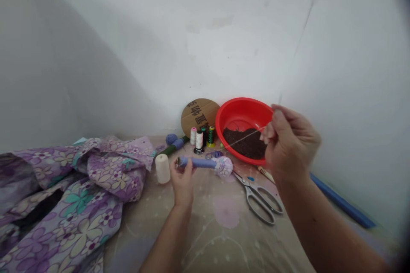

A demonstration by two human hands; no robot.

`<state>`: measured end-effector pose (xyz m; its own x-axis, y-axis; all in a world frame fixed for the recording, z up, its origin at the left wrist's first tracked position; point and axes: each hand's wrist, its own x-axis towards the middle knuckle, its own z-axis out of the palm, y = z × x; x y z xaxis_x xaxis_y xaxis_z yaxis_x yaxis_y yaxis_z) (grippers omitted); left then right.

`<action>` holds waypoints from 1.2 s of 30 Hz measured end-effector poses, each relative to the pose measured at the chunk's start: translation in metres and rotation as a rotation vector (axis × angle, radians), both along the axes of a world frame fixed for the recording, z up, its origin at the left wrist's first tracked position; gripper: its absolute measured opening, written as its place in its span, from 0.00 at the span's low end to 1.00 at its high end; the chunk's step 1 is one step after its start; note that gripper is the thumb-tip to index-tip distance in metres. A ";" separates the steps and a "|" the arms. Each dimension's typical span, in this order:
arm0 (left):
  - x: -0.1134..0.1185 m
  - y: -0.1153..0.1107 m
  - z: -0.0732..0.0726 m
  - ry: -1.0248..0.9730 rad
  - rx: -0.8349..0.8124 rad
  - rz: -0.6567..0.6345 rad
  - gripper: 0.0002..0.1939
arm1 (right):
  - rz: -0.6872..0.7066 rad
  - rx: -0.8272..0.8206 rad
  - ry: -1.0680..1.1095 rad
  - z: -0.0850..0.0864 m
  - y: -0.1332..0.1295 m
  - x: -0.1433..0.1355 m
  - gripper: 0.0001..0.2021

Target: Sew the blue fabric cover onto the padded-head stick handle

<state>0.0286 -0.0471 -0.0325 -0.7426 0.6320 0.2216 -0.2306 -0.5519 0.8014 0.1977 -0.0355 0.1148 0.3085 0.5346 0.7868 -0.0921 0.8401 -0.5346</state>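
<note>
My left hand (183, 179) is closed around a blue-wrapped stick (201, 163). At the stick's right end sits a ball-shaped head covered in pale floral fabric (223, 166). Raised at the right, my right hand (290, 145) pinches a thin pale thread (245, 137). The thread stretches at a slant down to the left, toward the fabric head, in front of the red basin; where it ends is too fine to tell. Just left of my left hand stands a cream cone of thread (162, 169). Grey-handled scissors (258, 198) lie on the table between my forearms.
A red basin (241, 101) holding dark brown material (248, 143) stands by the wall. Beside it are a cardboard disc (199, 115) and several spools, including a white one (199, 140). Floral cloth (96, 179) is heaped at left; a blue tube (341, 200) lies at right.
</note>
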 end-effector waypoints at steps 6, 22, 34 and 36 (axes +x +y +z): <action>-0.004 -0.002 -0.011 0.064 -0.002 -0.058 0.18 | -0.044 0.020 0.157 -0.001 -0.032 0.012 0.07; -0.044 -0.018 -0.006 0.192 -0.059 -0.425 0.24 | 0.540 -0.279 -0.433 -0.136 0.013 -0.098 0.10; -0.048 -0.016 -0.016 0.122 -0.090 -0.353 0.19 | 0.538 -0.224 -0.505 -0.167 0.012 -0.101 0.12; -0.048 -0.016 -0.016 0.135 -0.104 -0.331 0.20 | 0.538 -0.213 -0.535 -0.169 0.013 -0.101 0.12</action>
